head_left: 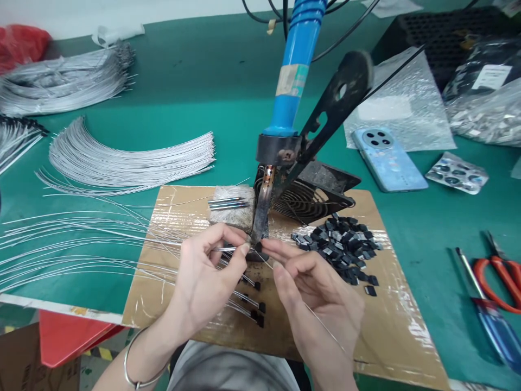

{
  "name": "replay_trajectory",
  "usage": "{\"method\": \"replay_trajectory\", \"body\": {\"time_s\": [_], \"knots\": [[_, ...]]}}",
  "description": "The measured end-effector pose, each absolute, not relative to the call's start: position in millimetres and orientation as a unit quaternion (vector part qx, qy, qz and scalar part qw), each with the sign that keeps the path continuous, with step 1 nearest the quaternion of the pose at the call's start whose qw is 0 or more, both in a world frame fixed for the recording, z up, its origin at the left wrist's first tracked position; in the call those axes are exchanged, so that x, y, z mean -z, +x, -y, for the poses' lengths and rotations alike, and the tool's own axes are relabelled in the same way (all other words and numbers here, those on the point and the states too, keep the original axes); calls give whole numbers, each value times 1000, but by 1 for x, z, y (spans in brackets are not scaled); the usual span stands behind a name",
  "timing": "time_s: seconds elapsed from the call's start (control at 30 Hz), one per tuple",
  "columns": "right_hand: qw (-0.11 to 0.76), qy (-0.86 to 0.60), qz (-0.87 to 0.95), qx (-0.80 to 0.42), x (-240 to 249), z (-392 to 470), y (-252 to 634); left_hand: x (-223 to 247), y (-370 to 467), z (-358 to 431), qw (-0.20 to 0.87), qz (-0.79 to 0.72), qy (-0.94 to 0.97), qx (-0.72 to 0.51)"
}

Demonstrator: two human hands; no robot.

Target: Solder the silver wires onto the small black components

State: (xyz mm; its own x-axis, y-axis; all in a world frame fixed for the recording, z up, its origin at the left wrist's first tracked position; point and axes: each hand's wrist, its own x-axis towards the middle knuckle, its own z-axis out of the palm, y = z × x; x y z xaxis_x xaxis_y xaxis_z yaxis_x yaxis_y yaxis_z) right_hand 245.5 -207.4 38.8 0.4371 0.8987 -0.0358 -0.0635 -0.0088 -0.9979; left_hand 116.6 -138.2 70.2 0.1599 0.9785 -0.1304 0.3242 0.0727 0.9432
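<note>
A bundle of grey wires (69,81) is lying toward the far left corner of the green worktop (232,125), and a fanned bundle of white wires (134,160) is curving nearer in. Below them, loose wires (81,225) are running rightward across the left edge of the cardboard sheet (391,326). Close to the sheet's near edge, several black connectors (260,308) are sitting on wire ends. The left hand (207,279), a bangle (134,355) circling its wrist, is pinching a few silvery wires (223,249) between thumb and fingers above the sheet's middle; their tips are reaching just beneath the soldering iron (297,70), too small there to tell whether they are touching it. Behind that hand, a wrapped block (232,220) is carrying short thin rods (228,203) by the sheet's far edge. The iron is pointing steeply down, a black bracket (337,103) holding it. The right hand (321,293) is gripping a thin wire strand (325,328) between thumb and fingers, aiming it at the iron's tip. A black fan (313,198) is leaning at the far edge, and loose black pieces (342,244) are heaping toward the sheet's right edge. Beyond that edge, a blue phone (391,163), a blister pack (458,174), a screwdriver (496,331) and red-handled pliers (499,274) are resting on the worktop.
</note>
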Motion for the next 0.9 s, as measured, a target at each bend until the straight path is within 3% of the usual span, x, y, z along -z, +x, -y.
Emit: {"method": "replay_trajectory", "body": {"time_s": [0.9], "knots": [[598,-617,332,-390,-46,208,240,-71,117,141,464,-569,594,-330]]}}
